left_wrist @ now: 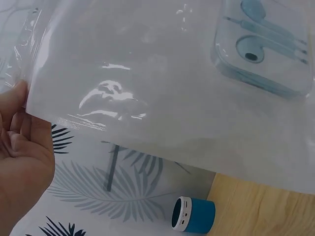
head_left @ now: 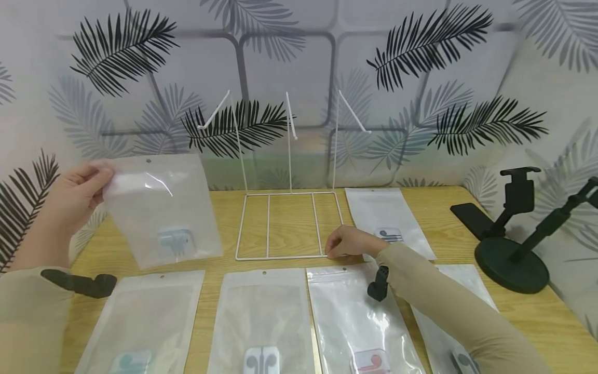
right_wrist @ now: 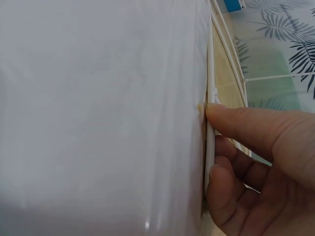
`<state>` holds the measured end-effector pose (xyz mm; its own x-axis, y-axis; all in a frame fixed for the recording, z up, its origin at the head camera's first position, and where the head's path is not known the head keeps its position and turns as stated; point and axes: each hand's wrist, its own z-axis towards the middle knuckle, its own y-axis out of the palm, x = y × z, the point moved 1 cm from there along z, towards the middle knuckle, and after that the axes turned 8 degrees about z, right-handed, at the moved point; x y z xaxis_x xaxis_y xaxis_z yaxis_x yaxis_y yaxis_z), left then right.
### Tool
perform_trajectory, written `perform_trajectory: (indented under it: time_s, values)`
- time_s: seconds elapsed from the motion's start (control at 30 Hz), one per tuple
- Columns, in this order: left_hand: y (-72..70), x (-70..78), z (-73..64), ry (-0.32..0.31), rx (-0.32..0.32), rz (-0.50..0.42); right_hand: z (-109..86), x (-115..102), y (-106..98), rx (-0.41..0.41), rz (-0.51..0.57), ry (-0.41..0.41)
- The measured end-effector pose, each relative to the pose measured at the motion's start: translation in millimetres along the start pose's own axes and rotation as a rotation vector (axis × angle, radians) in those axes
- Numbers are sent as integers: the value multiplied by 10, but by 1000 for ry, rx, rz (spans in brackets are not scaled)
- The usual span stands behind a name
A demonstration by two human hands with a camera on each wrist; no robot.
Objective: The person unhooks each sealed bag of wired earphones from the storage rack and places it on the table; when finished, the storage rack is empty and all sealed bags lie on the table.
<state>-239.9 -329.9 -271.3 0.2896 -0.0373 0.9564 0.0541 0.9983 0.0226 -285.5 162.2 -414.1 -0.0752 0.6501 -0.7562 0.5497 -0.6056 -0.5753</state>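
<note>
My left hand (head_left: 75, 200) pinches the top left corner of a clear plastic zip bag (head_left: 156, 202) and holds it raised above the table's left side. Low in that bag sits a boxed pair of pale blue earphones (head_left: 176, 242), seen closer in the left wrist view. A white wire display rack (head_left: 289, 194) with three hooks stands at the middle of the table. At the front right corner of its base my right hand (head_left: 353, 241) grips the wire (right_wrist: 210, 147) between thumb and fingers. Close by lies a bag with dark earphones (head_left: 388, 208).
Along the front lie several bags: one with teal earphones (head_left: 154, 306), one with grey earphones (head_left: 263, 311), one with red earphones (head_left: 345, 306) and another at right (head_left: 467, 285). A black phone stand (head_left: 511, 265) occupies the right edge. The left wrist view shows a blue cylinder (left_wrist: 199, 215).
</note>
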Motion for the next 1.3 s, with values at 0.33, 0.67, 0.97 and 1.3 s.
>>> perform_trajectory:
  time_s: [0.33,0.67,0.97,1.3]
  values:
    - [-49,-236,196,-124,-17,273,-14,-16,-3,3,18,24]
    - [21,-309,363,-147,-36,404,-18,-3,0,-2,-2,1]
    - [62,-323,419,-197,-38,639,-30,-32,-7,0,-6,10]
    - [81,-410,524,-234,-67,630,-28,-29,-2,-4,-1,7]
